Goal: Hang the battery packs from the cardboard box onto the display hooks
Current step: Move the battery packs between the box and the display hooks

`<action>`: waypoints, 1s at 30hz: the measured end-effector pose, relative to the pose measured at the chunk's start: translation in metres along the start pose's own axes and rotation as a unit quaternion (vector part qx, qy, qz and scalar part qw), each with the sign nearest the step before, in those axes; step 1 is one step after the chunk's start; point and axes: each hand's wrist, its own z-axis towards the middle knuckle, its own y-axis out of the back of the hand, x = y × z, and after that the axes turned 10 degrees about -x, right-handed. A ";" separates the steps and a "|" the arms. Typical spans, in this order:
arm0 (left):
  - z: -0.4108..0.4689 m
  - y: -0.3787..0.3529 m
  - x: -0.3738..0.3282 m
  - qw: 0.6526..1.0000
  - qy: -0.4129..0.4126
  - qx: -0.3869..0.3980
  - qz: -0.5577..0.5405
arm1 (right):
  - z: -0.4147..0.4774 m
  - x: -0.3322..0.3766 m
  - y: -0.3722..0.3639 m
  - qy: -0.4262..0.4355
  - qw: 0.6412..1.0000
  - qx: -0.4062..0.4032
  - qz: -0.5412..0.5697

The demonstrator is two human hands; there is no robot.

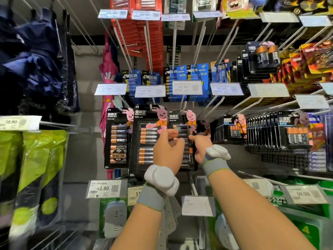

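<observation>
Several green pouches (34, 156) hang at the far left beneath a 39.90 price tag (15, 122); a pink folded umbrella (108, 69) hangs next, at the edge of the battery section; a first Duracell pack (118, 138) hangs free, with a 41.90 price tag (105, 188) below it; a larger second Duracell pack (146, 138) hangs just beside it. The held Duracell pack (177, 121) follows, upright, with its top edge at the tip of a wire display hook (183, 103); whether its hole is on the hook cannot be told. The left hand (168, 150) has its fingers curled over the pack's left edge; the right hand (200, 148) pinches the right edge, thumb on the face; each wrist carries a grey band. Dense rows of smaller Duracell packs (292, 130) fill the hooks at the right.
</observation>
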 end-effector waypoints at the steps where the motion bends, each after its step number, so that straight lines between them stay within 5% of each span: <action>1: 0.003 0.001 0.001 1.000 0.002 -0.006 0.001 | 0.002 -0.001 -0.001 -0.006 1.000 -0.003 0.005; 16: 0.017 0.006 0.000 0.993 0.072 0.003 -0.098 | 0.004 -0.007 -0.004 -0.013 1.000 -0.008 0.019; 24: 0.020 0.011 0.004 0.990 0.080 0.020 -0.118 | 0.095 -0.038 -0.018 -0.021 1.000 -0.015 -0.007; 30: 0.020 0.014 0.006 0.989 0.081 0.028 -0.122 | 0.045 -0.025 -0.026 -0.033 0.999 -0.029 0.010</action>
